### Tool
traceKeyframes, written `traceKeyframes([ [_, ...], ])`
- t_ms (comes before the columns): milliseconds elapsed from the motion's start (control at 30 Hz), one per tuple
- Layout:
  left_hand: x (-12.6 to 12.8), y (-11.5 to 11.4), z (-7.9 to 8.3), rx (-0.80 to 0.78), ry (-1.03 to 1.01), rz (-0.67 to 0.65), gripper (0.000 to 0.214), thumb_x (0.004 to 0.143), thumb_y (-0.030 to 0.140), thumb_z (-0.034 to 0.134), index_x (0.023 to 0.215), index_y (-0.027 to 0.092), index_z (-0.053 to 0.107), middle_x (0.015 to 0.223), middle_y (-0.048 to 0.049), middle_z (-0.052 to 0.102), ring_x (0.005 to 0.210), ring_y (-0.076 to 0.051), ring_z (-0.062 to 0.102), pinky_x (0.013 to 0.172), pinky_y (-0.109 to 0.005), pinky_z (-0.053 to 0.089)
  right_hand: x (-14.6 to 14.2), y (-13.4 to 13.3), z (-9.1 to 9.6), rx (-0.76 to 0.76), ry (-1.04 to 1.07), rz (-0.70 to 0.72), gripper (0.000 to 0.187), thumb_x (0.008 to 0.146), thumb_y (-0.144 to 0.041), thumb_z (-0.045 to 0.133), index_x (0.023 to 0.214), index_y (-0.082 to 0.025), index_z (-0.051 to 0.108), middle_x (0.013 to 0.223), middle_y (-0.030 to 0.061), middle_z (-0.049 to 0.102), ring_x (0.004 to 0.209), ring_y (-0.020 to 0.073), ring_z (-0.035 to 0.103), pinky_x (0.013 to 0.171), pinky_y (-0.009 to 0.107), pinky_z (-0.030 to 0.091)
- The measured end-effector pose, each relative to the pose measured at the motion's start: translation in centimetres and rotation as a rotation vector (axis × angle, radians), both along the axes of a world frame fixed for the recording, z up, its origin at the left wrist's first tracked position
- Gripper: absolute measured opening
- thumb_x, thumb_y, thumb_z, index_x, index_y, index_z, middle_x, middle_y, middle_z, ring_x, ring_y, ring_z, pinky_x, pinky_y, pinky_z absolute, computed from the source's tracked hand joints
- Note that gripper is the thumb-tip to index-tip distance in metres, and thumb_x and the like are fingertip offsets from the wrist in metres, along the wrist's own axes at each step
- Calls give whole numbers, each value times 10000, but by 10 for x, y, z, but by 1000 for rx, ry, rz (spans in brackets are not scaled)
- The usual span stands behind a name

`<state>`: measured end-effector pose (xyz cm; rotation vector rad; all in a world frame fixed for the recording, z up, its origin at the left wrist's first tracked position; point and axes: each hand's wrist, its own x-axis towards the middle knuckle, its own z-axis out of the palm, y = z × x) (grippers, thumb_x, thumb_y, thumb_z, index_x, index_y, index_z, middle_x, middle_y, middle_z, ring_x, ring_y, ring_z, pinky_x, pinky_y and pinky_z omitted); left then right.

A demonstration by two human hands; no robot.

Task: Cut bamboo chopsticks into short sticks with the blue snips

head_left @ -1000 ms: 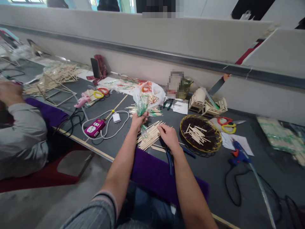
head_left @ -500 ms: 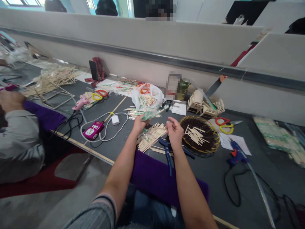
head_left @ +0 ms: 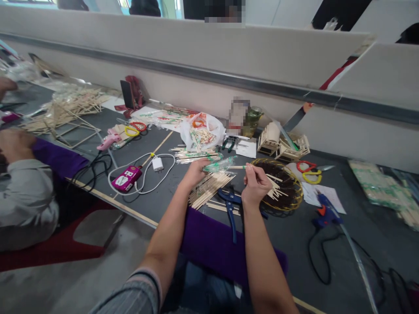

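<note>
My left hand [head_left: 195, 171] is closed on a clear green-printed plastic sleeve of chopsticks [head_left: 220, 164], held level above the table. My right hand [head_left: 255, 185] pinches the bare end of a chopstick [head_left: 238, 167] that sticks out of the sleeve's right end. Below the hands lies a pile of bare wooden sticks [head_left: 209, 187] and blue-handled pliers [head_left: 232, 205]. A round woven basket [head_left: 291, 192] with several cut sticks sits just right of my right hand.
A purple cloth [head_left: 209, 240] drapes the near table edge. A pink phone [head_left: 126, 178] with white charger, wrapped chopsticks [head_left: 196, 155], a white bag [head_left: 203, 131], small stick houses [head_left: 281, 141], scissors [head_left: 307, 172] and a blue glue gun [head_left: 327, 211] lie around. Another person [head_left: 22, 192] sits at left.
My left hand lowered the sleeve from upright to level. My right hand left the stick pile, rose and pinched the chopstick end at the sleeve's opening.
</note>
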<state>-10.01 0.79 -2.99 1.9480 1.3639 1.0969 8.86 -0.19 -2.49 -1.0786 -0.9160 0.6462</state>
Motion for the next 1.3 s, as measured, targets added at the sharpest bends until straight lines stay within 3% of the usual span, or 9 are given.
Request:
traceKeyframes([
  [200,-10,-4,5,16,94,67,222,602,15,487,657,170,637,761,-51,620,775,-185,579,715,-253,414,17,2,19,12,170,-161,150,738,-327,608,729,-177,604,532,-72,461,393,45,365,357,182,259],
  [300,-20,-2,3,18,-6,370,149,632,52,564,656,175,645,755,-46,631,778,-193,576,689,-262,416,38,5,29,45,349,-263,95,703,-242,584,640,-200,528,479,-82,422,356,42,336,319,185,208],
  [400,-24,-1,6,-9,-434,608,103,723,257,658,690,160,654,679,-26,620,603,-133,517,538,-233,372,46,9,29,6,349,-261,140,682,-222,604,595,-205,496,461,-67,479,328,45,358,293,186,208],
  [567,-27,-2,14,-232,-1090,409,317,670,393,763,803,132,642,704,-31,656,477,-50,471,360,-157,244,15,10,9,-282,207,163,250,671,-373,674,629,-184,516,485,-60,562,318,42,391,278,152,223],
  [700,-28,-4,17,-331,-1211,238,317,652,348,803,751,120,605,672,-25,643,496,-49,523,323,-125,252,-10,6,-11,-461,120,450,292,659,-430,675,654,-173,536,535,-22,612,332,54,425,288,166,235],
  [800,-24,-6,18,-402,-1248,167,331,631,322,827,785,114,621,656,-17,626,505,-52,537,315,-113,255,-15,6,-22,-531,-68,508,327,710,-480,627,773,-162,590,539,-18,613,337,77,430,315,198,270],
  [967,-13,-10,18,-490,-1249,147,318,615,283,843,769,106,629,634,-6,595,496,-40,519,317,-96,253,-18,1,-25,-374,-404,444,516,756,-512,612,1117,-144,622,505,-76,505,466,110,470,490,226,386],
  [1133,-3,-9,17,-568,-1214,51,295,647,300,823,695,91,619,649,-26,605,466,-31,483,316,-108,275,-34,-12,-20,-269,-510,731,322,775,-468,598,867,-177,700,549,-53,499,511,100,416,521,225,340],
  [1300,-6,-5,14,-520,-1326,157,227,691,247,788,683,112,607,638,-10,612,463,-27,482,344,-108,322,-34,-12,-21,-248,-521,809,245,779,-375,559,670,-174,648,555,-44,487,523,95,409,523,218,329],
])
